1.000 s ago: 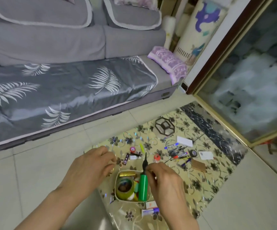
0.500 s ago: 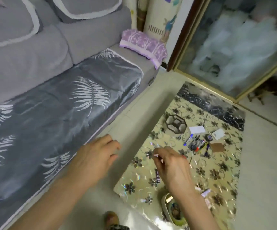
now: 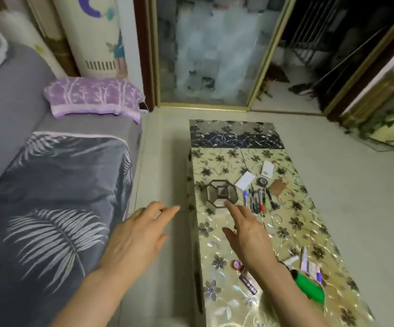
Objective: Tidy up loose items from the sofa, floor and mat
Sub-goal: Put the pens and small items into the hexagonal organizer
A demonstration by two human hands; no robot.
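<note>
Nearest on the flowered mat (image 3: 292, 223) lie a green pump (image 3: 309, 287), a small dark tube (image 3: 248, 283) and a pink cap (image 3: 238, 265), partly hidden by the right forearm. The left hand (image 3: 134, 239) hovers over the floor (image 3: 163, 161) beside the sofa (image 3: 49, 185), fingers straight and slightly apart, holding nothing. The right hand (image 3: 248, 237) is spread, its forefinger at the edge of the octagonal glass dish (image 3: 221, 193). Beyond lie pens (image 3: 258, 200), white cards (image 3: 245, 180) and a tape roll (image 3: 262, 181).

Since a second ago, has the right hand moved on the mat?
Yes. The right hand left the green pump it was holding and moved farther up the mat, its forefinger now reaching the octagonal glass holder.
</note>
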